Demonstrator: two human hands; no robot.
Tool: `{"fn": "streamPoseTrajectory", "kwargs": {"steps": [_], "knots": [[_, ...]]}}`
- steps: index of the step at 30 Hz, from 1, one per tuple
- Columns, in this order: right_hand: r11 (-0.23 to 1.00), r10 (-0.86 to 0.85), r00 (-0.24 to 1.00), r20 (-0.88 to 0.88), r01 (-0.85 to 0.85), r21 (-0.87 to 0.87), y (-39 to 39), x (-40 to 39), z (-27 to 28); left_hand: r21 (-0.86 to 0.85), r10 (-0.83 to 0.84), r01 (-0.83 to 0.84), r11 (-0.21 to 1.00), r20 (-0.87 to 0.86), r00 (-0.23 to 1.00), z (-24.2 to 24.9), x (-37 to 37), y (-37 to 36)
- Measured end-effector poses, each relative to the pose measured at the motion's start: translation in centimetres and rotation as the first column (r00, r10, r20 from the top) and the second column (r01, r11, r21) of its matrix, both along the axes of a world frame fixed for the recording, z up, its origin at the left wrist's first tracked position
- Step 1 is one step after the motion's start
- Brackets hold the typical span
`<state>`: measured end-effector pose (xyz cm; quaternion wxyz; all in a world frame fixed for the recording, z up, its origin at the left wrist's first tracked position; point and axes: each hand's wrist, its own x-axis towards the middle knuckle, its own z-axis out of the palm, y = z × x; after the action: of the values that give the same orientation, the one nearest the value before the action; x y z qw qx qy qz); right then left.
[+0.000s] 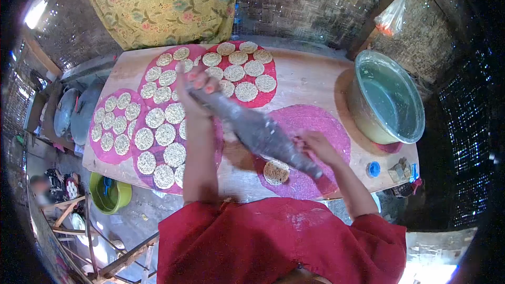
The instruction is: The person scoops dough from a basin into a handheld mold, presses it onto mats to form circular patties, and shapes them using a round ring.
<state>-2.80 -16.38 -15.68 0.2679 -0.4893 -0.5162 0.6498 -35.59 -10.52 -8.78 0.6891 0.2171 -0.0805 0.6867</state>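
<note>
My left hand [195, 88] is raised over the table and wrapped round one end of a long grey cloth or bag-like thing [258, 129], blurred by motion. The thing stretches diagonally down to the right. Near its lower end is my right hand [314, 146], its fingers at the upper edge; what they grip is too blurred to tell. Beneath the grey thing, a round pink sheet [326, 126] bears a brownish round cake [276, 171] at its lower left. Pale speckled round cakes [174, 154] lie in rows on the pink sheets at the left, and more on a red one [270, 98].
A large green tub [363, 110] stands at the table's right, with a blue lid [373, 169] and a small clear container [400, 171] nearer me. A green basin [123, 198] sits on the floor at left. A plastic bag [392, 17] hangs at upper right.
</note>
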Motion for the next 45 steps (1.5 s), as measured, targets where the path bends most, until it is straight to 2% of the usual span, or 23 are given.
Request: {"fn": "streamPoseTrajectory", "kwargs": {"steps": [2, 3, 5, 8, 9, 11, 13, 18, 20, 22, 25, 27, 29, 30, 31, 32, 33, 35, 36, 38, 39, 41, 45], "knots": [[0.892, -0.094, 0.906, 0.414, -0.108, 0.440, 1.3, -1.8, -3.6, 0.193, -0.150, 0.165, 0.967, -0.088, 0.985, 2.9, -3.0, -2.2], [0.891, -0.101, 0.908, 0.408, -0.100, 0.444, 1.8, -2.3, -4.8, 0.152, -0.060, 0.083, 0.985, -0.150, 0.987, 4.7, -3.3, -4.4], [0.828, -0.161, 0.793, 0.588, -0.217, 0.518, 2.2, -3.2, -6.4, 0.107, 0.072, -0.041, 0.993, -0.303, 0.950, 7.7, -2.5, -8.4], [0.798, -0.158, 0.758, 0.632, -0.279, 0.534, 2.4, -3.8, -6.7, 0.005, 0.103, -0.115, 0.993, -0.484, 0.869, 6.5, -2.6, -10.8], [0.802, -0.154, 0.759, 0.632, -0.277, 0.529, 2.5, -3.9, -7.0, -0.126, 0.135, -0.203, 0.971, -0.412, 0.901, 5.7, -2.6, -11.1], [0.752, -0.186, 0.756, 0.628, -0.302, 0.586, 2.8, -4.1, -7.3, -0.228, 0.111, -0.219, 0.949, -0.408, 0.906, 4.3, -2.6, -10.7], [0.782, -0.161, 0.762, 0.627, -0.289, 0.552, 3.2, -4.0, -6.8, -0.319, 0.068, -0.207, 0.925, -0.395, 0.916, 2.7, -2.8, -10.1], [0.832, -0.230, 0.760, 0.607, -0.170, 0.528, 6.5, -2.1, -4.6, -0.248, -0.060, -0.011, 0.969, -0.276, 0.959, 1.7, -1.6, -8.4], [0.750, -0.353, 0.608, 0.711, -0.272, 0.604, 8.2, -1.4, -6.1, -0.194, -0.106, 0.060, 0.979, -0.232, 0.967, 1.6, -0.7, -7.8], [0.748, -0.339, 0.600, 0.725, -0.295, 0.594, 8.8, -1.1, -7.3, -0.153, -0.045, -0.004, 0.988, -0.315, 0.948, 1.9, 0.6, -7.4], [0.737, -0.314, 0.608, 0.730, -0.328, 0.591, 9.0, -0.6, -7.9, 0.014, -0.256, 0.274, 0.962, -0.313, 0.915, 2.0, 0.4, -5.7], [0.730, -0.303, 0.622, 0.722, -0.335, 0.595, 8.1, -0.6, -6.4, 0.047, -0.256, 0.281, 0.958, -0.291, 0.922, 2.7, 0.4, -4.1], [0.811, -0.160, 0.771, 0.616, -0.253, 0.527, 6.4, -0.6, -1.7, 0.107, -0.205, 0.246, 0.963, -0.299, 0.932, 3.6, 0.5, -1.8], [0.810, -0.161, 0.770, 0.618, -0.255, 0.528, 5.8, -0.4, 0.0, 0.109, -0.204, 0.245, 0.963, -0.297, 0.933, 3.9, 0.8, -0.6], [0.901, 0.186, 0.921, 0.344, -0.299, 0.314, 5.0, 0.1, 1.4, 0.041, -0.098, 0.112, 0.993, -0.249, 0.963, 4.1, 1.4, 0.5], [0.903, 0.424, 0.904, -0.057, -0.417, 0.108, 4.4, 0.7, 2.6, -0.035, 0.011, -0.019, 0.999, -0.210, 0.978, 4.2, 2.2, 1.6], [0.904, 0.421, 0.905, -0.055, -0.414, 0.106, 4.1, 1.4, 3.6, -0.035, 0.008, -0.015, 0.999, -0.207, 0.978, 4.3, 3.4, 2.9], [0.860, 0.468, 0.864, -0.187, -0.494, -0.129, 4.1, 2.7, 5.5, -0.263, 0.087, -0.143, 0.954, -0.212, 0.973, 4.0, 6.2, 5.8], [0.862, 0.467, 0.866, -0.181, -0.491, -0.128, 4.3, 3.0, 6.6, -0.196, -0.046, 0.022, 0.980, -0.118, 0.992, 1.8, 6.8, 7.8], [0.922, 0.316, 0.948, -0.044, -0.317, -0.222, 5.2, 3.4, 8.3, -0.300, -0.031, -0.008, 0.954, -0.123, 0.992, -3.1, 8.2, 11.4], [0.912, 0.350, 0.931, 0.101, -0.315, -0.262, 6.1, 4.0, 8.1, -0.298, -0.031, -0.005, 0.955, -0.116, 0.993, -4.8, 8.8, 12.0], [0.916, 0.334, 0.930, 0.154, -0.282, -0.286, 6.6, 4.4, 6.7, -0.388, -0.068, 0.077, 0.919, 0.037, 0.997, -7.7, 9.8, 12.2], [0.912, 0.316, 0.929, 0.193, -0.241, -0.332, 6.4, 3.8, 4.7, -0.413, -0.053, 0.080, 0.907, 0.077, 0.996, -11.2, 9.5, 12.0]]}}
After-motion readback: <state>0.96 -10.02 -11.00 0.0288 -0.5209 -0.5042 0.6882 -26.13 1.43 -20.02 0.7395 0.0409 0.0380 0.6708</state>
